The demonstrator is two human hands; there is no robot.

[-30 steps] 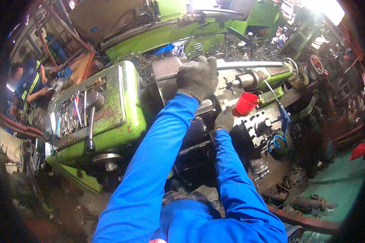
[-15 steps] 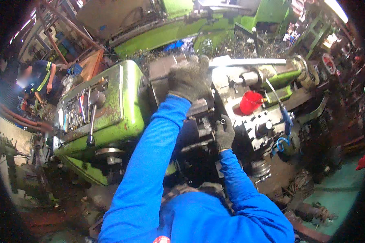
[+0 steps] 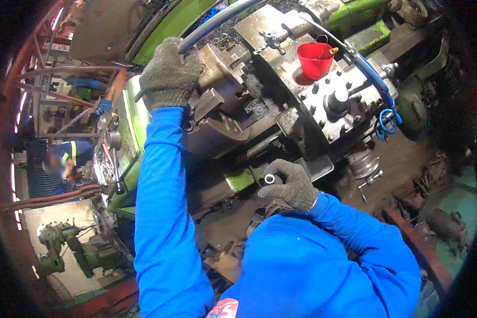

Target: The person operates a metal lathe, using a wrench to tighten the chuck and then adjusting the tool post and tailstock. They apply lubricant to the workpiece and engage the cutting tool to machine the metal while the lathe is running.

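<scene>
My left hand [image 3: 170, 74], in a dark knitted glove, is closed round a long grey bar [image 3: 209, 27] at the lathe's chuck [image 3: 217, 66]. The bar slants up to the right, past the picture's top edge. A short dark end sticks out on the hand's other side; whether it belongs to the same bar I cannot tell. My right hand [image 3: 294, 186], gloved too, is closed on a small ring-shaped metal piece [image 3: 269, 178] whose round opening shows. It hangs in front of the lathe, apart from the chuck. The rest of that piece is hidden in the glove.
A red bucket [image 3: 315, 61] stands on the carriage, beside the bolted tool post [image 3: 336, 103] and a blue hose [image 3: 379, 85]. A handwheel [image 3: 364, 167] juts out below. Tools lie on the green headstock [image 3: 134, 119]. At far left a person [image 3: 69, 156] bends over.
My left hand has swung left with the bar, which now slants steeply instead of lying level. My right hand has come down, away from the lathe. The view has shifted and turned.
</scene>
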